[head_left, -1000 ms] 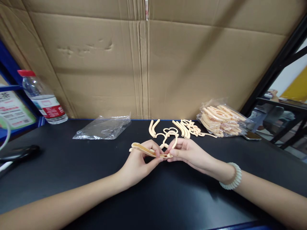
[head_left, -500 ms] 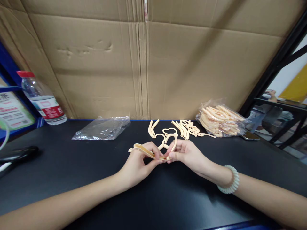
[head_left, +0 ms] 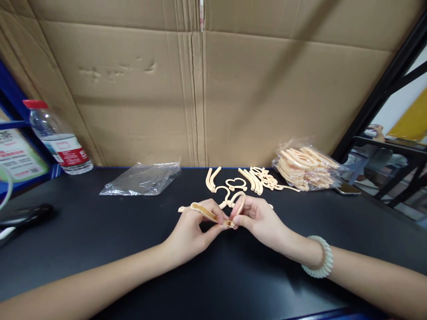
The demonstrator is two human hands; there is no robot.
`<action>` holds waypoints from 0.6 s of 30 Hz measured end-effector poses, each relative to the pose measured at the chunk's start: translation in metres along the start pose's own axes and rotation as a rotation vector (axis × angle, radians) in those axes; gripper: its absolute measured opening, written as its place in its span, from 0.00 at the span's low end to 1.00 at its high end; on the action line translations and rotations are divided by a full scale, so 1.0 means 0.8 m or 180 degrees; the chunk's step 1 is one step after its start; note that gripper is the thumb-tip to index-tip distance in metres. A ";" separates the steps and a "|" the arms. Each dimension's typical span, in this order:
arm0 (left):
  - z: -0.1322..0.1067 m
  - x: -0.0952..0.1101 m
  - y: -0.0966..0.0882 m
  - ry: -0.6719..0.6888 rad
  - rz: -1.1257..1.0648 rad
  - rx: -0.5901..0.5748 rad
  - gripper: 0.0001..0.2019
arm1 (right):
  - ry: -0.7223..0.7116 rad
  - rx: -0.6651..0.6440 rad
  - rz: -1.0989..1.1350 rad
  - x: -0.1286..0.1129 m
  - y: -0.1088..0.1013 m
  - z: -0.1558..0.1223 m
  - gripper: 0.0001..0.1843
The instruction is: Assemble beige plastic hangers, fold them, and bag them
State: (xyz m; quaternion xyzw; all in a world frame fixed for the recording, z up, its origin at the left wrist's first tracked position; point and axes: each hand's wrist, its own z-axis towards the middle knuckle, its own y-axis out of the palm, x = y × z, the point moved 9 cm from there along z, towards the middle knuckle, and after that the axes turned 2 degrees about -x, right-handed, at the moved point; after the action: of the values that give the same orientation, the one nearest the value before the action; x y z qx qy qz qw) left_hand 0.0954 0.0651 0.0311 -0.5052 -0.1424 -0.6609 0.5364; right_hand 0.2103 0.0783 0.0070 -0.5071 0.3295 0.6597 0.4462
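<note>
Pinched in my left hand is a beige plastic hanger arm, its hollow channel side facing me. My right hand grips a curved beige hanger hook, its loop standing up. The ends of the two pieces meet between my fingertips, which partly hide the joint. Just behind my hands, a hanger with a hook lies on the table, mostly covered by them. Farther back are a loose hook, two hanger arms to the left and several more arms to the right.
A heap of hooks lies beside a clear bag of beige hanger parts, near a phone. To the left are a flat clear plastic bag, a water bottle and a black mouse. A cardboard wall stands behind the black table.
My hands have tilted the pieces slightly. The hook leans lower to the right, and the arm's channel side is turned more towards me. Both hands keep their grip.
</note>
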 end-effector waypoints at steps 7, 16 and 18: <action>-0.001 0.001 0.000 -0.0159 0.0088 0.0130 0.07 | 0.0046 0.0133 0.0113 0.003 0.002 -0.003 0.06; 0.002 -0.026 -0.008 -0.0688 -0.0658 0.0347 0.12 | -0.0019 0.0215 0.0130 -0.004 -0.004 0.002 0.11; 0.002 -0.030 -0.009 -0.0730 -0.0827 0.0415 0.13 | -0.0066 0.0249 -0.0005 -0.008 -0.006 0.001 0.09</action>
State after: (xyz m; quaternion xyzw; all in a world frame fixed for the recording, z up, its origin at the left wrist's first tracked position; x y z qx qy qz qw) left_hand 0.0878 0.0827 0.0146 -0.5187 -0.3092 -0.6521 0.4583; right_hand 0.2148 0.0794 0.0139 -0.4826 0.3499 0.6512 0.4696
